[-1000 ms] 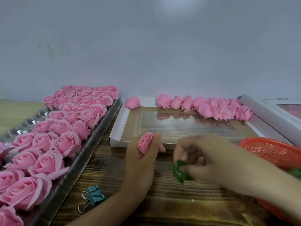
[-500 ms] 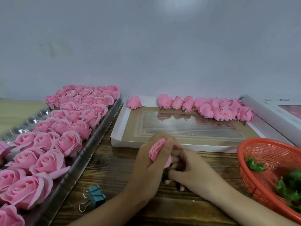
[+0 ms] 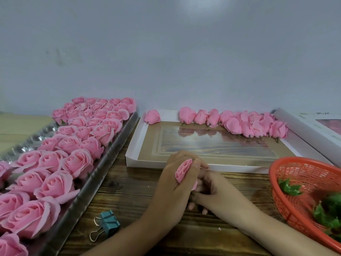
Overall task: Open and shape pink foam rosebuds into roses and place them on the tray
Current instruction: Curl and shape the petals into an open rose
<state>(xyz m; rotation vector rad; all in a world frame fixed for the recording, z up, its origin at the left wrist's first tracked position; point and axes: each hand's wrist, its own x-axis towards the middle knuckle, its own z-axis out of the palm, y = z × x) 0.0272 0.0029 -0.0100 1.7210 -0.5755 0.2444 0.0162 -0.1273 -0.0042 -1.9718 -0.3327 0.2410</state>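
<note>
Bud (image 3: pixel 183 170) clamped in left hand (image 3: pixel 171 191); right hand (image 3: pixel 215 194) brought from basket (image 3: pixel 295 174) to bud base, finger grip hidden; opening judged next.

Bare left hand (image 3: pixel 173 191), bare right hand (image 3: pixel 219 196), slim bare forearms (image 3: pixel 127 241), short pale fingernails (image 3: pixel 204 211)

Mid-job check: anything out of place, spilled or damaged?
Nothing spilled or damaged. One lone rosebud sits at the far left corner of the box, apart from the row of buds, and a teal binder clip lies loose beside the tray. Left hand grips the held rosebud.
</note>
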